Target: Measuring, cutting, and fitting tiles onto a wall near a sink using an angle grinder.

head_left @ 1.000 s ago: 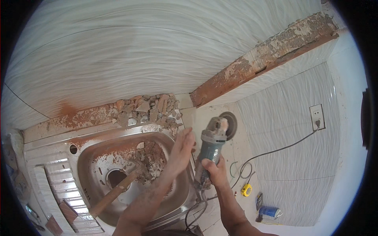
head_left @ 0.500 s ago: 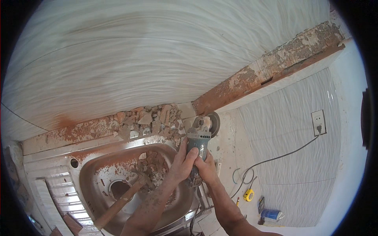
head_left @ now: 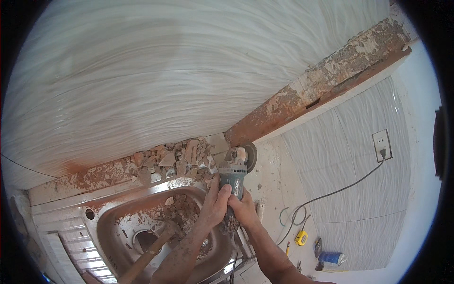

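Both my hands are wrapped round the body of a dusty teal angle grinder (head_left: 232, 176). My left hand (head_left: 216, 202) closes on its left side, and my right hand (head_left: 244, 207) closes on the right, thumbs near each other on top. The grinder's disc (head_left: 251, 157) points away from me, close to the corner where the tiled wall meets the counter. Whether the disc touches anything or spins, I cannot tell. Broken tile and mortar rubble (head_left: 172, 160) lies left of the grinder along the wall's foot. Beneath my left forearm is a steel sink (head_left: 106, 227).
A wooden-handled hammer (head_left: 150, 253) lies in the sink beside more rubble (head_left: 182, 208). At right, a cord (head_left: 341, 188) runs from a wall socket (head_left: 382, 144) down to the counter. A yellow tape measure (head_left: 301, 238) and a blue packet (head_left: 331, 258) lie there. A stripped brick strip (head_left: 307, 97) slants up the corner.
The view has shifted slightly, so the wall and sink sit a little differently. My hands keep the same grip on the grinder, which stays near the corner.
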A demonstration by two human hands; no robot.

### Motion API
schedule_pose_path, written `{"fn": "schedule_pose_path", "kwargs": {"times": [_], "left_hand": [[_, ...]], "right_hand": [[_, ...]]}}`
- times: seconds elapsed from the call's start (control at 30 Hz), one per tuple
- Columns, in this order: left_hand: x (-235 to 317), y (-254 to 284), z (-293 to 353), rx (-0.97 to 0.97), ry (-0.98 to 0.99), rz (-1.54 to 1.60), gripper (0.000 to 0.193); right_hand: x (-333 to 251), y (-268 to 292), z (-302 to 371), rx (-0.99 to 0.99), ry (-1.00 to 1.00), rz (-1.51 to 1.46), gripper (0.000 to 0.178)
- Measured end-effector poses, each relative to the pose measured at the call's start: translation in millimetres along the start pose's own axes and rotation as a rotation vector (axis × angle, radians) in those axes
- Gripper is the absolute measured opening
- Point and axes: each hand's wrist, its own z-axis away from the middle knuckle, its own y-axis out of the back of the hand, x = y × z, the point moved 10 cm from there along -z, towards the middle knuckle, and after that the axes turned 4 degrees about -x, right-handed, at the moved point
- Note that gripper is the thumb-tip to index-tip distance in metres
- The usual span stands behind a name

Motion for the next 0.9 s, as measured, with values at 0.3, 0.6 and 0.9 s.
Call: {"fn": "schedule_pose_path", "kwargs": {"times": [0.3,0.6,0.9], "left_hand": [[-3,4,-3,0.010,0.055,-0.028,0.060],[-30,6,-12,-0.011,0.093,0.062,0.063],[-28,8,-15,-0.013,0.120,0.042,0.063]], "right_hand": [[0,-1,-2,0.031,-0.024,0.008,0.048],[1,-2,-5,0.043,-0.034,-0.020,0.046],[-1,-7,-7,0.057,-0.052,-0.065,0.043]]}}
